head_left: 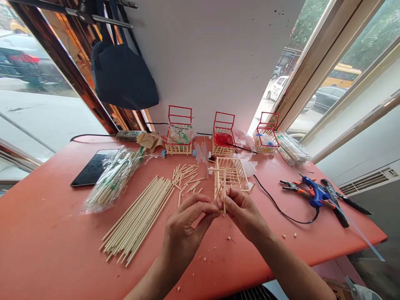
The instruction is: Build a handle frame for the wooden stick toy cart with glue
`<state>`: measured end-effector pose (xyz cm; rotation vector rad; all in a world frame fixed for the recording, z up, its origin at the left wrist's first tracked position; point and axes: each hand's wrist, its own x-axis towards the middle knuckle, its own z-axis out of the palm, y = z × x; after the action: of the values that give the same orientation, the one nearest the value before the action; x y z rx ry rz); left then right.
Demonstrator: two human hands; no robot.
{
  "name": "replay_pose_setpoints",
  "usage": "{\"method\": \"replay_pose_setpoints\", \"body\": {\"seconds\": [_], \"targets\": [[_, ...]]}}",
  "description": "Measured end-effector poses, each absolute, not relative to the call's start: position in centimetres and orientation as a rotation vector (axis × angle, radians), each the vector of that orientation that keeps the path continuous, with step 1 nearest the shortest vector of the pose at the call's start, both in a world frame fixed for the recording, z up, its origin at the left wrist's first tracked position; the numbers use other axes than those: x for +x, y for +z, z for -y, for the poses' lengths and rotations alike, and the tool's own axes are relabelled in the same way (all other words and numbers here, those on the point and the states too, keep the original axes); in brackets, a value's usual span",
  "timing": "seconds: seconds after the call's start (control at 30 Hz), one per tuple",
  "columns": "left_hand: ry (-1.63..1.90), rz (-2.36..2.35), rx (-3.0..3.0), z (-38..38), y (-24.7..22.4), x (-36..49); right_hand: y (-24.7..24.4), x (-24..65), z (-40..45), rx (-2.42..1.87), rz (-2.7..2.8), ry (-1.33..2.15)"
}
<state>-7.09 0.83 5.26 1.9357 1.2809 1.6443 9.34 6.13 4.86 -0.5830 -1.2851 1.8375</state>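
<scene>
We've 3 red-topped baskets [224, 151] at back, prob done, but the plain basket [233, 177] has slatted walls w/o red top, & on its near side our R hand [246, 212] pinches an upright stick [224, 181], L hand [187, 221] meeting R, can't tell its grip.

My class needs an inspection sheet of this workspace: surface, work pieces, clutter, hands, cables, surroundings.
Surface: reddish tabletop, dotted with wood scraps.
Work pieces: plain stick basket, long sticks, short sticks.
Clutter: bagged sticks, left; red-handled baskets, back; glue gun and pliers, right.
Hands: right hand pinches a single stick; left hand meets it, grip unclear.
Cables: black cable runs to glue gun.
Surroundings: hanging bag, windows both sides.
</scene>
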Motion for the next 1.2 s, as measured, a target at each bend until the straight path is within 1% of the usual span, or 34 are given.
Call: {"method": "replay_pose_setpoints", "body": {"seconds": [0.4, 0.5, 0.63, 0.8, 1.0, 1.2], "targets": [[1.639, -1.301, 1.903, -0.7, 5.5, -7.4, 4.8, 9.2, -6.3, -0.590, 1.233, 1.857], [1.600, -1.271, 1.754, -0.8, 5.0, -7.4, 4.9, 9.2, -6.3, -0.621, 1.225, 1.826], [1.516, -1.163, 1.375, -1.1, 4.2, -7.4, 5.2, 9.1, -6.3, -0.643, 1.218, 1.797], [1.401, -1.034, 0.999, -1.2, 4.6, -7.2, 5.5, 8.9, -6.1, -0.645, 1.191, 1.761], [1.333, -1.055, 0.933, -1.1, 5.0, -7.0, 5.1, 8.9, -5.9, -0.649, 1.221, 1.698], [1.364, -0.960, 0.847, -0.9, 4.6, -6.5, 4.5, 9.0, -5.6, -0.667, 1.215, 1.646]]}}
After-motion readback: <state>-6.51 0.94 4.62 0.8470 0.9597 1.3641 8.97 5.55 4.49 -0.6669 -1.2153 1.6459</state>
